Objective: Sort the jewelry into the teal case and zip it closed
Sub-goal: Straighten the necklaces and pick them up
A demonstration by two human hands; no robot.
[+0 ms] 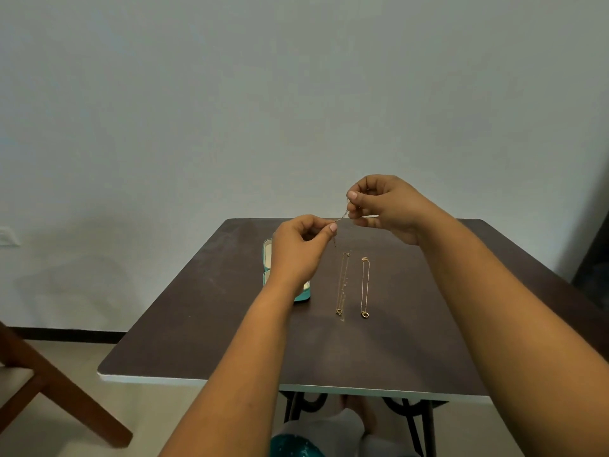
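Both raised hands, left (301, 249) and right (382, 206), pinch seemingly one thin chain (342, 216).

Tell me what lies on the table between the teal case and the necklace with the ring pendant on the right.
In the head view, one other gold necklace lies stretched out between the teal case and the ring-pendant necklace; the rest is bare table.

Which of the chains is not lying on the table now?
The thin chain pinched between the left hand and the right hand. The two necklaces lie flat, side by side, on the table.
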